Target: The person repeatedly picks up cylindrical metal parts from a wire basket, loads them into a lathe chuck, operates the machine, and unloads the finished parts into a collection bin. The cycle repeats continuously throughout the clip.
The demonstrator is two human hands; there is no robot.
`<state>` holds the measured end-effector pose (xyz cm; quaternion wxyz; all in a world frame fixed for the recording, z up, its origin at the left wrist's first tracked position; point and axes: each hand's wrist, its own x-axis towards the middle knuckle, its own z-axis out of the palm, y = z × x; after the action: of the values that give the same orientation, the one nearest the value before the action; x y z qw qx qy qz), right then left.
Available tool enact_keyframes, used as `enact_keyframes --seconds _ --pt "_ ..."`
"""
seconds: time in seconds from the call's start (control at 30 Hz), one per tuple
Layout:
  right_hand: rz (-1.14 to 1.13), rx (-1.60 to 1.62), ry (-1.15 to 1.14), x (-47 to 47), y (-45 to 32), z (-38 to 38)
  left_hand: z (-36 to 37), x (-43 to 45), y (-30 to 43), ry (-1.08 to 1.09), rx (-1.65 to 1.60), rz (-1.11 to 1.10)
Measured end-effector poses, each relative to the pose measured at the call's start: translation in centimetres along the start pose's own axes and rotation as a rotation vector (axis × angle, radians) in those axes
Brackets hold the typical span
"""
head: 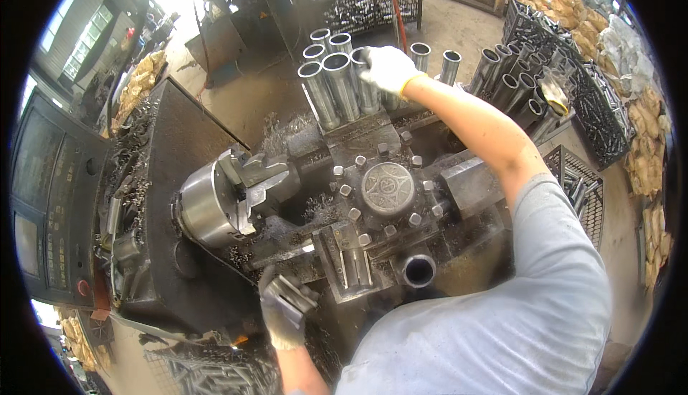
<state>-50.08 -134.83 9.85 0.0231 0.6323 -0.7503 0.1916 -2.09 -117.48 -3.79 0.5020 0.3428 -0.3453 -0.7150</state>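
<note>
My right hand (392, 72), in a white work glove, reaches across the machine and grips the rim of an upright steel tube (367, 94). Several similar tubes stand beside it, among them a wide one (344, 88) just left of my fingers. In my gloved left hand (279, 314), low in the view, is a metal piece with a dark slot (292, 299); its full shape is partly hidden by the fingers. Between the hands lie a lathe's tool post (388, 188), ringed with square-headed bolts, and a three-jaw chuck (212, 204) with stepped jaws.
A control panel (54, 201) with a red button stands at far left. One tube (418, 270) stands near my body. More tubes (516, 83) stand at right by a crate of metal parts (602, 110). Metal chips litter the lathe bed (279, 255).
</note>
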Motion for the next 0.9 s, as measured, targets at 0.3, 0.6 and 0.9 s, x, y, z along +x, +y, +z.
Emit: enact_keyframes --seconds 0.3,0.6,0.9 --pt "-0.732 0.066 0.262 -14.4 -18.3 -12.3 10.2 8.4 8.2 -0.064 0.91 1.009" --pt "0.317 0.099 -0.432 -33.1 -22.2 14.9 -3.7 1.8 -1.1 -0.08 -0.28 -0.326" --pt "0.345 1.179 -0.692 -30.2 -20.6 10.9 -3.9 2.0 -4.0 0.064 -0.389 -0.181"
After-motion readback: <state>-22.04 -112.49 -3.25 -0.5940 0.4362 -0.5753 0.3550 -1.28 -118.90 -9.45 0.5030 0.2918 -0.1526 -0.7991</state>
